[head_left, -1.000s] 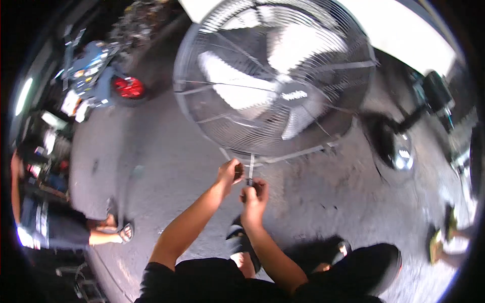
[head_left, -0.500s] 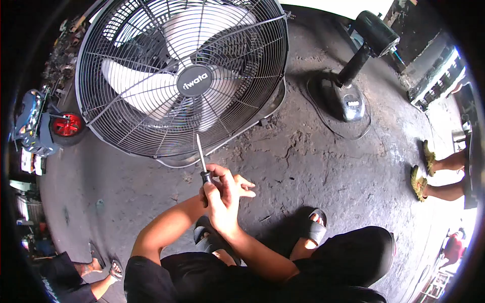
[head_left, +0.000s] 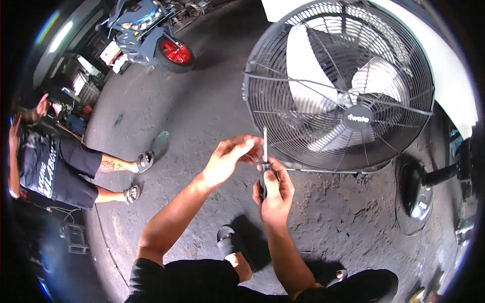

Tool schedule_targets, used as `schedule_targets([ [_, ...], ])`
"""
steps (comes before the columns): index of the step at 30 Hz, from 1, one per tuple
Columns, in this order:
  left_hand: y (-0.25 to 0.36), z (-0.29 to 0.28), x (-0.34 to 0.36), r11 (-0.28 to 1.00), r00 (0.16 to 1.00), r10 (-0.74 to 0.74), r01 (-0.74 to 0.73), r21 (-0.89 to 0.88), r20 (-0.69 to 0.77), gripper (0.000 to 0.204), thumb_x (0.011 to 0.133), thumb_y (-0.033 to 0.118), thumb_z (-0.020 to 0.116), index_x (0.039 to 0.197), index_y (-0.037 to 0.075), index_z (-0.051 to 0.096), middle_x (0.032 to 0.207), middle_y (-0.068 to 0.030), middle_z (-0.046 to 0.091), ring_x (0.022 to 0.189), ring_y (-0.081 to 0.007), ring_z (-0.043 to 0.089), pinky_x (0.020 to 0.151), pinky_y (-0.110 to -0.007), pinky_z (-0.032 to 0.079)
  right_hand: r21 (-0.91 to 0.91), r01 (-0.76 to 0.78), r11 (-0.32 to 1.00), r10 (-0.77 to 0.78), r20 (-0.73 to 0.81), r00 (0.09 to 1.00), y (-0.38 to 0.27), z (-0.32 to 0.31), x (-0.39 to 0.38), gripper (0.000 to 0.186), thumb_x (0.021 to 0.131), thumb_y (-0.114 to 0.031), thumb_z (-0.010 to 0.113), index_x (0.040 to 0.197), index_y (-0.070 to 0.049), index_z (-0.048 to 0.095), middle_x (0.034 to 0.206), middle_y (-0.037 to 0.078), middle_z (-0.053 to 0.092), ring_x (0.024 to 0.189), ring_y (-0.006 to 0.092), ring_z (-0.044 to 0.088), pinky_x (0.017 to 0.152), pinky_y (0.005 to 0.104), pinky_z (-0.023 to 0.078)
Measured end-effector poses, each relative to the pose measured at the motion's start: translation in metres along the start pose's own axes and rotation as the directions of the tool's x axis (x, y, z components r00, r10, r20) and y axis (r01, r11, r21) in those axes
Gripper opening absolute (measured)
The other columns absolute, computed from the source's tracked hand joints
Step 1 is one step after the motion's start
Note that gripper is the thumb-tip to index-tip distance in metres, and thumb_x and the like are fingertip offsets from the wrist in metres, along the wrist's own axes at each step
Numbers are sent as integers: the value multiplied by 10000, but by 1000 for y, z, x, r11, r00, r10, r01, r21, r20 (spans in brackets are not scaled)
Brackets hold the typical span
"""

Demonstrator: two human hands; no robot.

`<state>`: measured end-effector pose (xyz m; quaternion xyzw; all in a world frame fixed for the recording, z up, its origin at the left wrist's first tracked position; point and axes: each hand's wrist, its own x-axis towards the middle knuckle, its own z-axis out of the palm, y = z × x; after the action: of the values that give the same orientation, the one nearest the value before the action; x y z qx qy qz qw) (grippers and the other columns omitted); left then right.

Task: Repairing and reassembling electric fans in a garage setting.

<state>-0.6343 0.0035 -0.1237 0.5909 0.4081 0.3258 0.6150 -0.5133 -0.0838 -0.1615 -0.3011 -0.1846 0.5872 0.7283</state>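
Observation:
My right hand (head_left: 277,194) is closed around the black handle of a screwdriver (head_left: 265,146), whose metal shaft points up and away from me. To its left, my left hand (head_left: 227,159) has its thumb and fingers drawn together close beside the shaft. Whatever those fingers may hold is hidden. Just beyond both hands stands a large round fan (head_left: 357,117) with a black wire guard and pale blades. The screwdriver tip is near the guard's lower left rim; I cannot tell whether they touch.
A smaller black fan's base and stem (head_left: 419,207) lie at the right with a cord around them. Far left, a motorbike (head_left: 146,30) with a red wheel is parked. A person in dark shorts (head_left: 76,166) is at the left. My sandalled foot (head_left: 227,242) rests on the grey floor.
My view has swung left, so the fan now appears farther right. My hands, crossed earlier, are now side by side, with the left fingers near the screwdriver shaft. More of the person at left shows.

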Motion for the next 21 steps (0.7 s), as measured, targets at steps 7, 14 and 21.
schedule_targets([
  [7,52,-21,50,452,727,684,-350,821,-66,621,723,132,711,1276,-3,463,1202,-169,521,1160,-280,486,987,-358,383,-96,105,990,-94,112,989,-14,53,53,415,894,-64,517,1295,-20,421,932,69,574,595,57,477,408,171,347],
  [14,89,-40,116,454,727,680,-526,719,102,874,587,138,799,1344,4,383,1401,-186,361,1310,-326,331,1075,-376,308,-405,121,906,-140,-17,990,-45,105,71,451,910,-75,495,1344,-11,393,596,-46,441,456,24,398,395,178,319],
  [21,82,-47,121,644,780,622,-562,519,72,687,675,200,766,1260,-21,481,1313,-202,465,1223,-298,457,1009,-350,395,-519,38,854,-116,-117,986,-49,133,71,454,890,-45,465,1331,31,391,714,1,498,477,37,405,407,195,335],
])
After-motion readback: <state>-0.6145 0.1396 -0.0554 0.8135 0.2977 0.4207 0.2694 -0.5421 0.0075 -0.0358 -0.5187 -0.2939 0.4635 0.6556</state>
